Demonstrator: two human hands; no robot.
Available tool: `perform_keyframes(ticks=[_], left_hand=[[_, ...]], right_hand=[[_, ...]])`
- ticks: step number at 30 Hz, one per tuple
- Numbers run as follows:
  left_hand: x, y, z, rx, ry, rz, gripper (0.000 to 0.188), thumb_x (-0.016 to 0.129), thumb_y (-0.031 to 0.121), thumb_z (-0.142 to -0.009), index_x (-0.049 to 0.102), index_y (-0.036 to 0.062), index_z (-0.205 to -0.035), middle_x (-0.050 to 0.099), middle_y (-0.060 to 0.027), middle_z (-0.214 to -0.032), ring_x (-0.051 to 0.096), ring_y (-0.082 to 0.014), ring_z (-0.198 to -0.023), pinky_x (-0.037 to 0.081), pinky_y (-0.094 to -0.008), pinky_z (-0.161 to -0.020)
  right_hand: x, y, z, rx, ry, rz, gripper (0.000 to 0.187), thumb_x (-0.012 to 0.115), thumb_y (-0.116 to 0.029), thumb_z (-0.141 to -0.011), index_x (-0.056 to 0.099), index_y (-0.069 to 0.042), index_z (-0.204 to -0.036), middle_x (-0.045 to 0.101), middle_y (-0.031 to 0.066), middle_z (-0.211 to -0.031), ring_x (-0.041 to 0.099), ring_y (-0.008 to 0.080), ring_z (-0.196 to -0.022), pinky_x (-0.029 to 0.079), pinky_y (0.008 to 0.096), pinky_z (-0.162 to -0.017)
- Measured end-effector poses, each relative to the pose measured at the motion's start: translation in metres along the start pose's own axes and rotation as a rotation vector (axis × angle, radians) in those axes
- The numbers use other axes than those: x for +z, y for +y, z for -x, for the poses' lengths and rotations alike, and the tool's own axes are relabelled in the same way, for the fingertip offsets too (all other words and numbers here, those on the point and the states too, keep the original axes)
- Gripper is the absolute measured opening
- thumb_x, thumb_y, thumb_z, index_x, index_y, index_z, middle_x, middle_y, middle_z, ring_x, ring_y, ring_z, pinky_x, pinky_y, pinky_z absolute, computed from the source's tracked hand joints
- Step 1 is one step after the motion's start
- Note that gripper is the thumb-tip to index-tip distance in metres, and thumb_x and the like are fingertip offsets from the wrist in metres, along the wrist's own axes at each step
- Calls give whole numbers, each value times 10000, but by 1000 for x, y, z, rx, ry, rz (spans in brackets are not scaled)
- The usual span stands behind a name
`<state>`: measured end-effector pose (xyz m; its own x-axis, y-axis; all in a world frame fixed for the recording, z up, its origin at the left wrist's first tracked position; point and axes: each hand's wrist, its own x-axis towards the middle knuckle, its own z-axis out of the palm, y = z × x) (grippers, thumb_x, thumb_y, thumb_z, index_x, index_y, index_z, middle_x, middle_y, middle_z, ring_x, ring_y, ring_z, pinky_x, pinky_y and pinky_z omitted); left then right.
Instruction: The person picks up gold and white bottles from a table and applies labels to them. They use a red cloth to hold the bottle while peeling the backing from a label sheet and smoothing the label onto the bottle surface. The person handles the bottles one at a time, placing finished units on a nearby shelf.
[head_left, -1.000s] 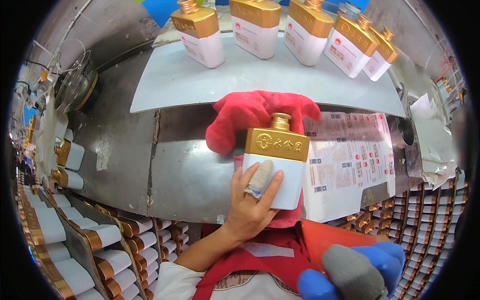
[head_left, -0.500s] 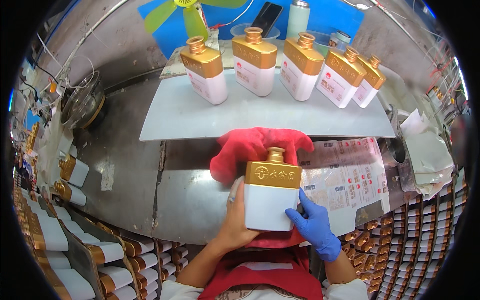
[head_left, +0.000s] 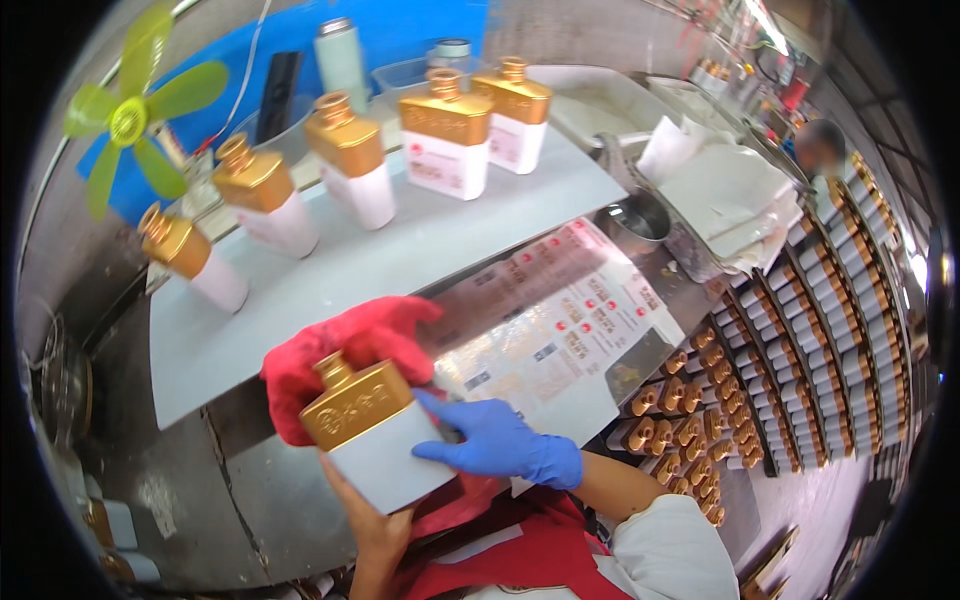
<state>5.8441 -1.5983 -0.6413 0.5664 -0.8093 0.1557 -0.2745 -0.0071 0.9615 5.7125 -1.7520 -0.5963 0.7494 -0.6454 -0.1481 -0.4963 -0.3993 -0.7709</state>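
A flat white bottle (head_left: 390, 462) with a gold embossed shoulder and neck is tilted in front of me, its visible white face plain. My bare left hand (head_left: 372, 520) grips it from the lower left edge. My right hand (head_left: 492, 440), in a blue glove, holds its right side, with the thumb on the white face. Behind the bottle a crumpled red cloth (head_left: 300, 352) rests by the board's front edge. Just right of the bottle lies a sheet of printed decals (head_left: 575, 320), red and gold on a pale backing.
Several decorated gold-and-white bottles (head_left: 445, 150) stand along a pale board (head_left: 240, 345). A green fan (head_left: 128, 120), a phone (head_left: 278, 95) and a flask (head_left: 342, 62) are behind. A metal cup (head_left: 635, 222) stands near stacked papers (head_left: 735, 190). Racks of bottles (head_left: 800, 350) fill the right; another person (head_left: 822, 150) is far off.
The view has swung to the right, bringing in more of the racks and the far person. The bottle stays in both hands and now looks tilted to the left.
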Motion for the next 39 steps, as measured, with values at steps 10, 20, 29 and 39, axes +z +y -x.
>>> perform_keyframes(ticks=[10, 20, 29, 39], left_hand=[[5, -9, -1, 26, 45, 53, 1197, 867, 98, -578, 55, 13, -1452, 271, -146, -1436, 360, -261, -1284, 328, -370, -1038], [9, -15, -1, 107, 127, -44, 1164, 869, 112, -572, 109, 3, -1447, 329, -136, -1405, 397, -252, -1257, 325, -362, -1037], [7, 1, 1, 27, 112, -142, 1145, 846, 94, -601, 83, -8, -1448, 276, -141, -1426, 356, -240, -1280, 285, -340, -1059], [3, -14, 5, 15, 63, 26, 1127, 845, 94, -610, 91, -26, -1440, 329, -171, -1382, 397, -265, -1246, 322, -357, -1046]], right_hand=[[-110, 122, 43, 229, 413, -160, 396, 671, -244, -824, 614, -171, -1209, 624, 18, -828, 552, 89, -715, 489, 257, -712], [-233, 273, 81, 479, 599, 117, 560, 775, -386, -685, 643, -22, -1089, 660, 153, -1017, 638, 227, -887, 490, 315, -820], [-266, 261, 3, 527, 223, 592, 511, 797, -459, -557, 713, -53, -856, 678, 153, -881, 644, 311, -837, 510, 375, -767], [-285, 283, 54, 362, 403, 911, 298, 692, -352, -702, 687, -54, -699, 646, 169, -711, 636, 333, -702, 504, 425, -671]])
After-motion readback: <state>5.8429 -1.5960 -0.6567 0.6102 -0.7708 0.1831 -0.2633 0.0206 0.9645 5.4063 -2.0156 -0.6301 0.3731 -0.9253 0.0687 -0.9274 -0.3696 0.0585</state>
